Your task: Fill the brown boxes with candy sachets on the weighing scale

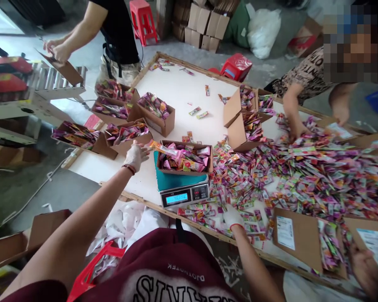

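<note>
My left hand (136, 156), in a whitish glove, stretches out with its fingers apart and nothing held, just left of an open carton (185, 171) of small colourful snack packets. One orange-and-pink packet (165, 149) sticks out over the carton's left edge, close to my fingertips. The carton rests on the teal plate of a digital scale (184, 195) with a lit blue display. Lower right, my right hand (233, 217), also gloved, reaches down among loose packets (248, 184) at the table's near edge. Its fingers are blurred and partly hidden among them.
Several filled cartons (156, 114) stand at the left on the wood-rimmed white table (176, 90). A co-worker's hand (297, 129) is in the packet heap at right; another person's hands (61, 52) hold cardboard by a roller conveyor (44, 77). A carton with flaps (297, 239) stands near right.
</note>
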Motion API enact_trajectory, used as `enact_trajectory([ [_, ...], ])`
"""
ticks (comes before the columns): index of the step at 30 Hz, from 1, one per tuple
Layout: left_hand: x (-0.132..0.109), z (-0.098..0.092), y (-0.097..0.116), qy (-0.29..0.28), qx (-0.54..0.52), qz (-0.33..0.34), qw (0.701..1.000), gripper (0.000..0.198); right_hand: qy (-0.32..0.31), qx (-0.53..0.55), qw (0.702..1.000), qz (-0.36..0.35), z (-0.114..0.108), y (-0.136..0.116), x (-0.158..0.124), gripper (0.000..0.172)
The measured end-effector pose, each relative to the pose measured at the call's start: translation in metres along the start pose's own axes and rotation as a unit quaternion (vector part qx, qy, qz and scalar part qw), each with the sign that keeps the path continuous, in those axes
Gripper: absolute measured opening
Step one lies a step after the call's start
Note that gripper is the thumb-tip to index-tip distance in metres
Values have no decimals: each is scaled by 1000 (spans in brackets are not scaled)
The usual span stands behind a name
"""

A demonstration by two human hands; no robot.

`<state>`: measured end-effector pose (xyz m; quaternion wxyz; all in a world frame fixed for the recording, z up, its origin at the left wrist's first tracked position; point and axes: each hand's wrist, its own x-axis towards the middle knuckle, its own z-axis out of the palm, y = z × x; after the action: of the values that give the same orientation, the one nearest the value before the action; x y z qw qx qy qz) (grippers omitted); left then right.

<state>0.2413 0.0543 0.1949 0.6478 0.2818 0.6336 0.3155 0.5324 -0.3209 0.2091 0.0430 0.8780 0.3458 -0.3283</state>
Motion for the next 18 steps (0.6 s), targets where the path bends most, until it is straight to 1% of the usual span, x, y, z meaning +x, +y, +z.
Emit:
enact_trajectory([
  [2,-24,-6,9,-55,1,107,993,58,8,6,1000,9,-10,7,10,31],
  [4,-51,-11,19,-117,37,204,971,58,17,11,1000,15,-26,11,22,30],
  [5,-63,-13,24,-137,69,240,959,56,25,17,1000,9,-36,9,28,29],
  [6,-74,-15,28,-144,109,269,946,52,45,31,998,-12,-47,4,32,29],
  [7,-83,-15,32,-142,149,293,934,45,77,52,994,-50,-60,-5,34,30],
  [8,-91,-14,36,-134,185,310,923,39,120,81,984,-103,-73,-19,34,31],
  [9,-96,-13,39,-123,212,322,914,33,166,114,965,-168,-85,-37,31,31],
  [10,-100,-10,42,-111,228,335,907,29,208,146,937,-241,-97,-59,27,29],
  [11,-103,-7,45,-100,233,350,902,27,236,169,906,-308,-107,-84,22,28],
  [12,-104,-3,47,-92,233,365,897,27,243,180,880,-366,-115,-111,17,27],
  [13,-105,2,49,-87,234,378,891,28,236,175,858,-421,-120,-140,13,25],
  [14,-105,8,50,-87,241,387,886,29,227,159,845,-458,-122,-169,11,25],
  [15,-107,14,50,-93,257,394,878,30,221,135,842,-473,-120,-197,11,25],
  [17,-111,25,49,-133,296,403,856,27,193,98,865,-453,-113,-245,18,34],
  [18,-115,29,49,-155,308,411,844,27,167,101,878,-436,-108,-263,24,34],
])
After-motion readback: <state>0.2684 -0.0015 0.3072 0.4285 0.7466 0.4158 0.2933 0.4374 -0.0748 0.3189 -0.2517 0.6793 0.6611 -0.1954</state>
